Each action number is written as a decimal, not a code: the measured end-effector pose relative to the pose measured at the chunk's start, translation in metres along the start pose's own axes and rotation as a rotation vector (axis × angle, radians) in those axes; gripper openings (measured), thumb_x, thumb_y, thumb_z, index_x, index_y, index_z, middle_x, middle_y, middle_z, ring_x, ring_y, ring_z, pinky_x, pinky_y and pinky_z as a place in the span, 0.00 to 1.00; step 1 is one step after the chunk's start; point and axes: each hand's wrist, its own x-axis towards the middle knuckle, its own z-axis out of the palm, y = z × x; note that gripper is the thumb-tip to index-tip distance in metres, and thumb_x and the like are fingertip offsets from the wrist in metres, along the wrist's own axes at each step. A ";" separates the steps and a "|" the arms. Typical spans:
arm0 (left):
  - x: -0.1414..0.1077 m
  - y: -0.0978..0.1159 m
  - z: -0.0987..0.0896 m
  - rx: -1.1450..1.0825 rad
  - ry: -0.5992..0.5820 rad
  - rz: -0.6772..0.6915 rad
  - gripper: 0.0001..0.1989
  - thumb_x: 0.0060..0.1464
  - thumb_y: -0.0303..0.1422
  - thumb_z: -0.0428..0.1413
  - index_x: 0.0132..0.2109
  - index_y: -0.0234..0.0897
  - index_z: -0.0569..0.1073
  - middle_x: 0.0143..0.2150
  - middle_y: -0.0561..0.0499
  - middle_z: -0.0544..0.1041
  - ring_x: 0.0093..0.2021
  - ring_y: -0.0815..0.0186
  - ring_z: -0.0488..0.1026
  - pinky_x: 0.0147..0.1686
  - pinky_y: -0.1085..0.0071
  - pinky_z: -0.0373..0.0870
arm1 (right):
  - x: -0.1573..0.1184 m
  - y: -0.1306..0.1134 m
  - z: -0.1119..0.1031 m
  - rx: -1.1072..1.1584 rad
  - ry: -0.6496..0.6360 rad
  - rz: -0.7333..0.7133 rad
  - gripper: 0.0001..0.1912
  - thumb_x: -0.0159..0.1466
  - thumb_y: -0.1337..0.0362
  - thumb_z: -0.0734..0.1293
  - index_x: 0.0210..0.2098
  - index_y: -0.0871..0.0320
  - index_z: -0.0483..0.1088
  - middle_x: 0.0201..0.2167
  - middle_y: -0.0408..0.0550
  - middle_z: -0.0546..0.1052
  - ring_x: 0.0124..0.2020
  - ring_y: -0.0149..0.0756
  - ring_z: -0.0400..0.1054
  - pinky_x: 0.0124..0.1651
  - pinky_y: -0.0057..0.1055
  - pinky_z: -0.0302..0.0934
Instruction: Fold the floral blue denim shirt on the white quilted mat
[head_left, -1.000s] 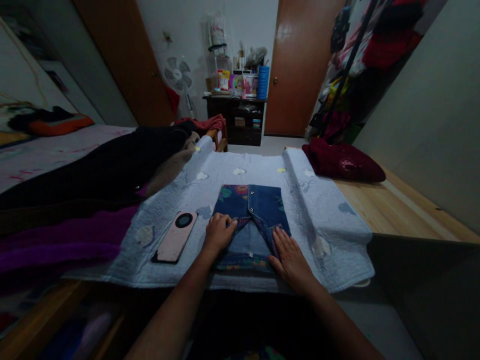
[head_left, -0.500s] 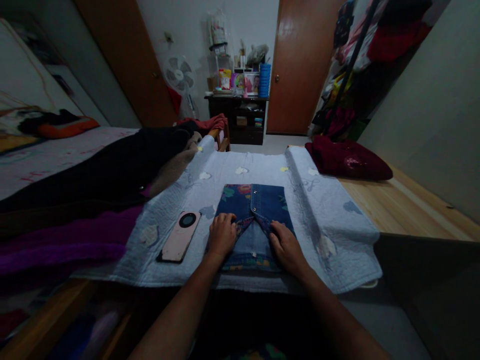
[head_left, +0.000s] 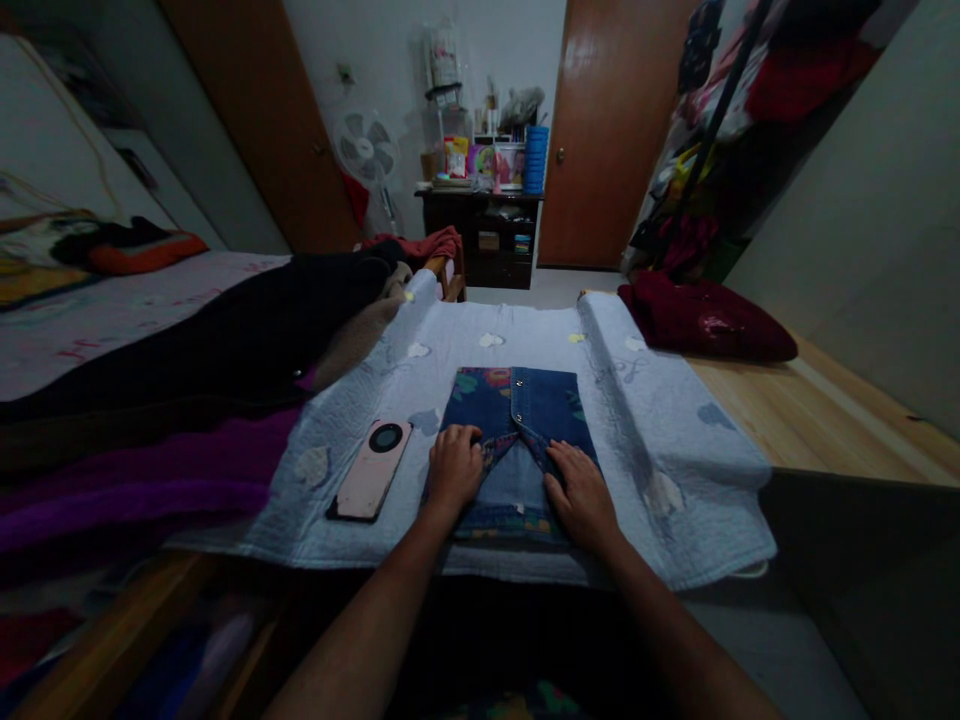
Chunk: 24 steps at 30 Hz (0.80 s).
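A denim garment (head_left: 517, 478) with a floral print and snap buttons lies folded into a neat rectangle in front of me. Its lower front edges part in an upside-down V. My left hand (head_left: 454, 468) rests on its left side, fingers laid over the cloth. On the right side lies my right hand (head_left: 582, 492), fingers stretched out flat against the denim. Both palms face down, and neither grasps the garment. Left of it a pink phone (head_left: 371, 472) with a round black camera ring rests on the pale quilted cloth (head_left: 495, 322).
A folded maroon cloth (head_left: 712, 318) sits on the wooden board (head_left: 840, 415) at right. Dark clothes (head_left: 217, 330) and a purple fabric (head_left: 150, 470) are heaped at left. Farther back are a fan (head_left: 367, 148), a dark cabinet (head_left: 499, 270) and a wooden door (head_left: 592, 150).
The whole view has shifted slightly, so everything appears a little farther right. My right fingers look slightly flatter on the denim; the garment keeps its folded shape.
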 end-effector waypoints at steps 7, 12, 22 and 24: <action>0.005 -0.007 -0.003 -0.069 -0.080 -0.018 0.11 0.59 0.29 0.50 0.46 0.42 0.73 0.49 0.47 0.72 0.52 0.58 0.67 0.51 0.62 0.63 | -0.001 0.006 0.003 0.055 0.035 -0.020 0.20 0.70 0.62 0.55 0.57 0.58 0.68 0.59 0.53 0.71 0.63 0.42 0.61 0.66 0.49 0.53; 0.009 -0.012 -0.011 -0.039 -0.193 0.058 0.12 0.59 0.31 0.50 0.50 0.43 0.72 0.52 0.48 0.71 0.53 0.57 0.65 0.54 0.60 0.61 | 0.000 0.005 0.002 0.063 0.026 -0.011 0.20 0.70 0.62 0.55 0.57 0.58 0.69 0.59 0.53 0.71 0.62 0.43 0.61 0.66 0.50 0.53; 0.006 -0.024 -0.003 -0.112 -0.111 0.121 0.12 0.60 0.31 0.49 0.49 0.41 0.72 0.51 0.49 0.73 0.53 0.59 0.66 0.55 0.61 0.62 | 0.001 0.003 0.000 0.064 0.027 -0.004 0.20 0.70 0.62 0.56 0.56 0.59 0.69 0.59 0.54 0.71 0.62 0.43 0.62 0.66 0.49 0.53; 0.006 -0.025 -0.003 -0.129 -0.103 0.122 0.12 0.60 0.30 0.48 0.48 0.41 0.72 0.50 0.49 0.73 0.53 0.60 0.67 0.55 0.61 0.62 | 0.001 0.003 0.000 0.066 0.032 -0.008 0.20 0.70 0.61 0.56 0.56 0.59 0.69 0.58 0.54 0.71 0.61 0.43 0.62 0.65 0.49 0.53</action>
